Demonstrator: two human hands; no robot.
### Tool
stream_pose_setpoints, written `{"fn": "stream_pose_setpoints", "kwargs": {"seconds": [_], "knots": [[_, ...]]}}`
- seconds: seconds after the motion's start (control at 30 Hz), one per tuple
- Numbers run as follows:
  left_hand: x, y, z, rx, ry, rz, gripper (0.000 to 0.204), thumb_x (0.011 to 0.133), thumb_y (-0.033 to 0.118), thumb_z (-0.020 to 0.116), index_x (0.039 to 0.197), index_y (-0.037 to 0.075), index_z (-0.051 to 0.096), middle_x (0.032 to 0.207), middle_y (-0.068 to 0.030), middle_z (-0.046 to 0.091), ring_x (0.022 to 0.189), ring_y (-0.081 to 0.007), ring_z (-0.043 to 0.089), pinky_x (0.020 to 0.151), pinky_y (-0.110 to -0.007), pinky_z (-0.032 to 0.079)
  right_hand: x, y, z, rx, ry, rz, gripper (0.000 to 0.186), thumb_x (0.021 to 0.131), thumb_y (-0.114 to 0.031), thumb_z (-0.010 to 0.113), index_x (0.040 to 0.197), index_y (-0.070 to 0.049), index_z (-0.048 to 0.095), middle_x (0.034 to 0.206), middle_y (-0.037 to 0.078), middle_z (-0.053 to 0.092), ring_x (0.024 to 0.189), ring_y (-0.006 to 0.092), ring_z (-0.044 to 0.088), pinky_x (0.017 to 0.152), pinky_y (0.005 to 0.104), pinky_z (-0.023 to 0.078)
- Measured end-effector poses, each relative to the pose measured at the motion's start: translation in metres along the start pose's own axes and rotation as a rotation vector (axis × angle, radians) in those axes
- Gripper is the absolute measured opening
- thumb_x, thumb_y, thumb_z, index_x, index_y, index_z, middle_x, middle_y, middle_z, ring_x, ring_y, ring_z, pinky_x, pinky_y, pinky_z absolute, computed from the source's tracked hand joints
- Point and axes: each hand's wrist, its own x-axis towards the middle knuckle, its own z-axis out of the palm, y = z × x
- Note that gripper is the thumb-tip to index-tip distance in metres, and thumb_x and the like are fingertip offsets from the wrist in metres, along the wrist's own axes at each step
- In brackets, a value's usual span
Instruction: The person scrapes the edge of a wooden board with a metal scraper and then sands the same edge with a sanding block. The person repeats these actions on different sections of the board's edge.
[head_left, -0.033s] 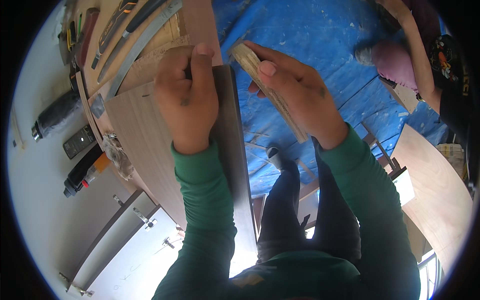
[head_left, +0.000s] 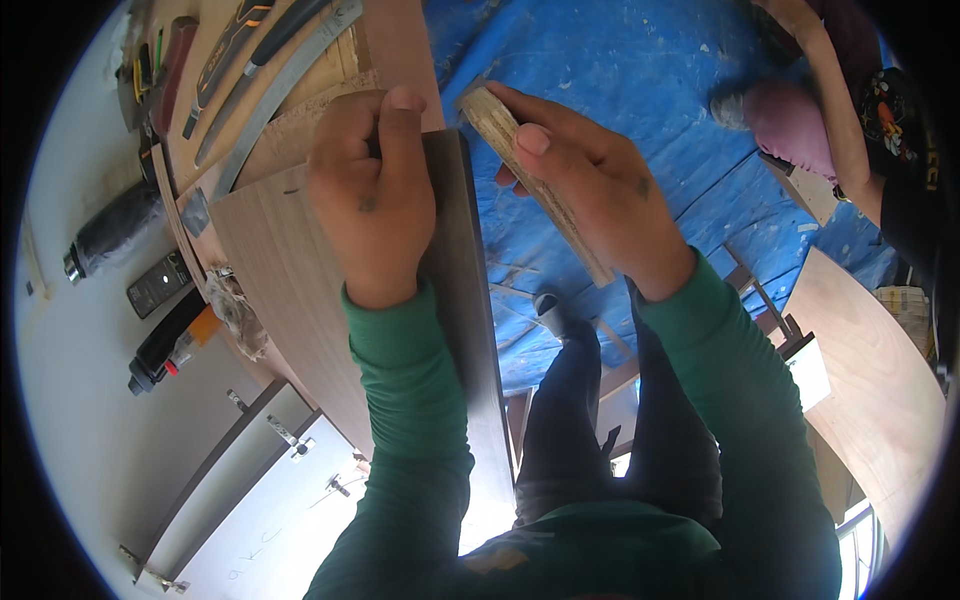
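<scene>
My right hand grips a narrow strip of wood, thumb along its top face and fingers beneath. The strip slants from far left to near right, raised over the blue sheet. A thin grey edge shows at its far end; what it is I cannot make out. My left hand is closed, thumb uppermost, over a wood-grain panel beside its dark edge. Whatever the left fingers hold, if anything, is hidden from view.
Hand saws lie at the far left. Bottles and a phone sit left of the panel. Hinged white cabinet doors stand near left. A blue sheet covers the floor. Another person is far right, near a curved board.
</scene>
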Motion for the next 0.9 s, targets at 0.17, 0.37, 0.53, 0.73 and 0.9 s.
{"fn": "stream_pose_setpoints", "kwargs": {"seconds": [0.17, 0.37, 0.53, 0.73, 0.9], "knots": [[-0.001, -0.002, 0.001, -0.019, 0.01, 0.017, 0.016, 0.099, 0.011, 0.065, 0.089, -0.001, 0.07, 0.085, -0.0128, 0.07, 0.077, -0.0227, 0.067, 0.071, -0.034, 0.051, 0.006, 0.01, 0.002, -0.339, -0.044, -0.245, 0.05, 0.107, -0.029, 0.059, 0.148, 0.0, 0.055, 0.124, 0.006, 0.064, 0.103, 0.0107, 0.061, 0.09, 0.0269, 0.051], [0.005, -0.005, 0.003, -0.071, 0.021, -0.02, 0.016, 0.099, 0.011, 0.064, 0.09, 0.0, 0.07, 0.086, -0.0122, 0.071, 0.077, -0.0214, 0.067, 0.071, -0.034, 0.051, 0.037, -0.005, 0.001, -0.152, 0.043, -0.224, 0.052, 0.102, -0.032, 0.068, 0.135, 0.007, 0.062, 0.103, 0.012, 0.064, 0.092, 0.0165, 0.062, 0.082, 0.0297, 0.05], [0.005, -0.004, 0.002, -0.063, 0.029, -0.036, 0.015, 0.1, 0.012, 0.063, 0.094, 0.0, 0.07, 0.085, -0.0095, 0.069, 0.076, -0.0179, 0.064, 0.07, -0.032, 0.05, 0.033, -0.002, -0.006, -0.485, -0.069, -0.3, 0.051, 0.103, -0.031, 0.066, 0.138, 0.006, 0.062, 0.105, 0.006, 0.065, 0.095, 0.0102, 0.06, 0.081, 0.0246, 0.049], [0.006, -0.007, 0.003, -0.14, 0.057, -0.041, 0.015, 0.1, 0.01, 0.06, 0.108, 0.0, 0.068, 0.089, -0.0053, 0.066, 0.078, -0.0118, 0.059, 0.071, -0.028, 0.049, 0.06, -0.041, -0.012, -0.424, -0.28, -0.002, 0.047, 0.103, -0.029, 0.066, 0.135, 0.005, 0.065, 0.086, 0.003, 0.065, 0.082, 0.0086, 0.058, 0.07, 0.0247, 0.047], [0.007, -0.007, 0.005, -0.285, 0.105, -0.059, 0.019, 0.096, 0.005, 0.059, 0.112, 0.001, 0.067, 0.099, -0.0069, 0.064, 0.084, -0.01, 0.057, 0.072, -0.025, 0.047, 0.069, -0.062, -0.017, -0.76, -0.438, -0.011, 0.049, 0.102, -0.037, 0.065, 0.132, 0.002, 0.068, 0.087, 0.007, 0.068, 0.081, 0.0106, 0.062, 0.071, 0.0261, 0.049]]}}
